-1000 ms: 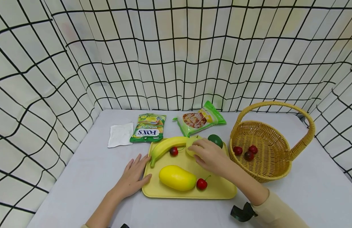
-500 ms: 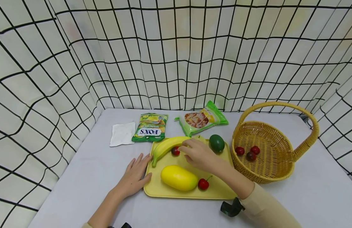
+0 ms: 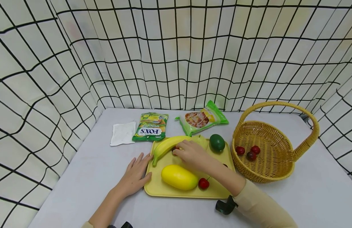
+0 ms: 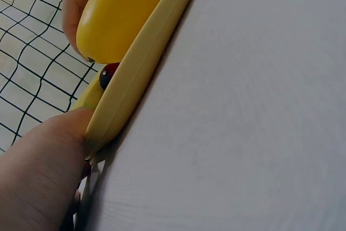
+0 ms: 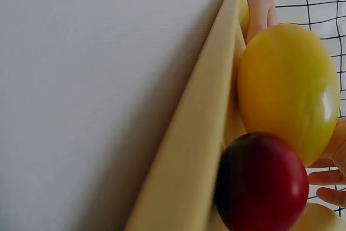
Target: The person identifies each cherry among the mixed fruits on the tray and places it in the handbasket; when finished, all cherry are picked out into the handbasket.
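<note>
My left hand (image 3: 136,175) rests with spread fingers at the left rim of a yellow tray (image 3: 161,192); its thumb (image 4: 59,133) overlaps that rim in the left wrist view. At the back left of the tray, my right hand (image 3: 193,154) pinches a dark red cherry (image 3: 173,150) beside a banana (image 3: 167,146). Fingers partly cover this cherry. A yellow mango (image 3: 179,177) lies in front, with a red cherry (image 3: 203,183) at its right end. Partly hidden behind the right hand is a pale yellow-green fruit (image 3: 202,141).
A dark green fruit (image 3: 217,142) sits at the tray's back right corner. To the right stands a wicker basket (image 3: 267,175) with a tall handle and several cherries. Behind the tray are a FOX'S candy bag (image 3: 151,126), a green snack packet (image 3: 202,119) and a white cloth (image 3: 123,134).
My right hand has moved left from the pale yellow-green fruit to the dark cherry by the banana. My left hand has kept its place at the tray's rim.
</note>
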The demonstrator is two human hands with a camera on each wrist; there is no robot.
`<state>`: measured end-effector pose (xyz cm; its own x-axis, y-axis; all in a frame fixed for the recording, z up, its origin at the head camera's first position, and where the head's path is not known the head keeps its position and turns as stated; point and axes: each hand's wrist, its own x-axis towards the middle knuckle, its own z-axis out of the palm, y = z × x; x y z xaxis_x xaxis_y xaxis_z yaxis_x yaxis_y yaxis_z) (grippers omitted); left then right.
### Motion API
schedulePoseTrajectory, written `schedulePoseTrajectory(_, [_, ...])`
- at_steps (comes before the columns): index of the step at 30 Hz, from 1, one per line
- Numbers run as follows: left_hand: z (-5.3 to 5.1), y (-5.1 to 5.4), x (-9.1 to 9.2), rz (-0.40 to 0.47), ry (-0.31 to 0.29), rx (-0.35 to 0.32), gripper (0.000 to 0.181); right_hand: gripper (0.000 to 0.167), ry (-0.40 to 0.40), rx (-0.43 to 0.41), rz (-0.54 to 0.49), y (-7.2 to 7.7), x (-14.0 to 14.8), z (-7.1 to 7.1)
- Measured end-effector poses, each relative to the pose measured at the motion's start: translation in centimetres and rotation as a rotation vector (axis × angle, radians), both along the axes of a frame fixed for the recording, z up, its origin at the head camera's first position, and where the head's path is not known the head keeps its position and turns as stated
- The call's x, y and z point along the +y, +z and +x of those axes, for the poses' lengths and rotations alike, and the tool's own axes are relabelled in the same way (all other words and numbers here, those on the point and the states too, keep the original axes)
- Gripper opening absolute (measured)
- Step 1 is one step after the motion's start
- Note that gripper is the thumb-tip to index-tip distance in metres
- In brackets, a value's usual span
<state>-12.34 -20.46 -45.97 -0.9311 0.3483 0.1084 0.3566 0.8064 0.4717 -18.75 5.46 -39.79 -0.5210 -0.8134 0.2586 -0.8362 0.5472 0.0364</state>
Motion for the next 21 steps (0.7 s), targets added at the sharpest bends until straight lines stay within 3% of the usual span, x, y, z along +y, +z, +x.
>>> schedulePoseTrajectory(8, [-0.09, -0.10, 0.00, 0.002, 0.000, 0.003, 0.059, 0.025, 0.037, -0.010, 0.070, -0.44, -0.60, 0.05])
schedulePoseTrajectory(21, [0.00, -0.14, -0.07, 0.009, -0.011, 0.015, 0.059, 0.026, 0.027, -0.014, 0.034, -0.94, -0.88, -0.04])
